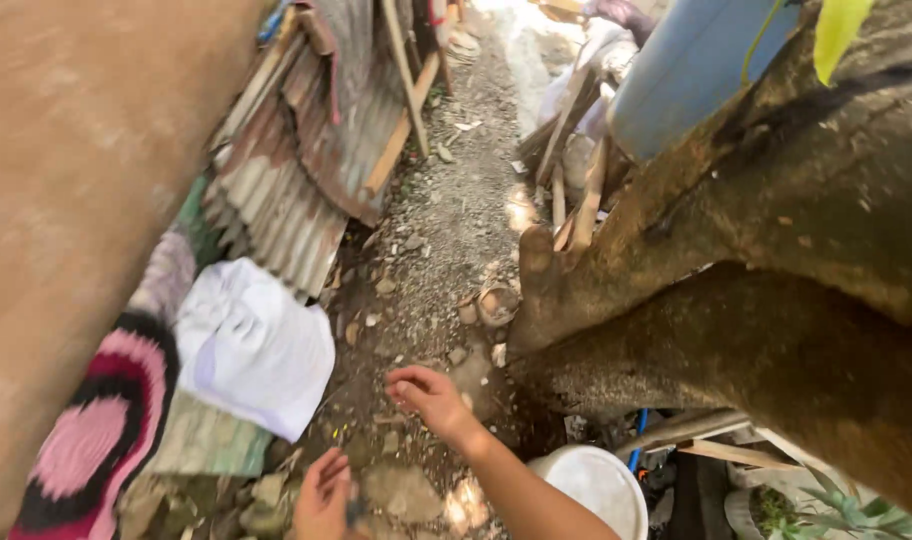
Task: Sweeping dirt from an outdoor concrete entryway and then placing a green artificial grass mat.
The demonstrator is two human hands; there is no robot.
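Note:
My right hand [428, 396] reaches out over a stony dirt path [438, 232], palm down, fingers curled in with nothing visible in them. My left hand [322, 494] is at the bottom edge, lower and closer to me, with a small dark thing by its thumb; whether it holds that thing is unclear. A white cloth [252, 346] hangs just left of both hands. Beside it hangs a pink, red and black crocheted mat [98, 430].
A brown wall [76, 150] and rusty corrugated sheets [288, 190] line the left of the narrow path. A mossy trunk-like mass [776, 260], a blue barrel [688, 72] and wooden sticks [576, 190] crowd the right. A white bucket [598, 486] sits under my right forearm.

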